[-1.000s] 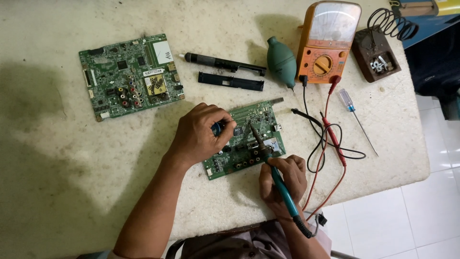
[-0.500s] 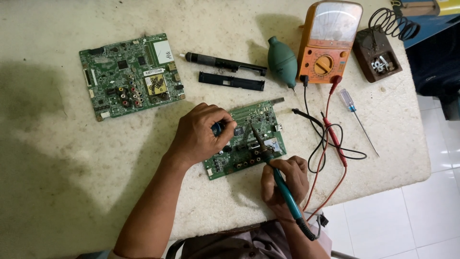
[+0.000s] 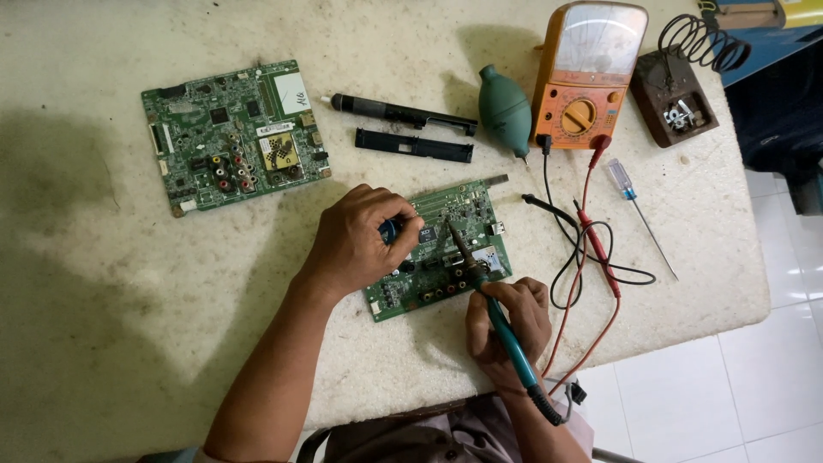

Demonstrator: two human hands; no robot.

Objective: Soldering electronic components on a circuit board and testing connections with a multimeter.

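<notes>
Left hand [image 3: 360,244] pins the green circuit board [image 3: 441,249] to the bench [image 3: 129,326] so it stays put, while the right hand [image 3: 507,321] grips the soldering iron [image 3: 493,304], tip down on it.

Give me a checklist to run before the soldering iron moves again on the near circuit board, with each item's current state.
1. Right hand grips the soldering iron by its teal handle, away from the tip: ok.
2. Left hand rests on the near circuit board, steadying it: ok.
3. Left fingers clear of the iron's tip: cannot tell, they sit close.
4. Red and black probe leads lie beside the board, not across it: ok.
5. Iron stand empty and within reach at the table's far right: ok.
6. Tip actually touching a joint: cannot tell.
</notes>
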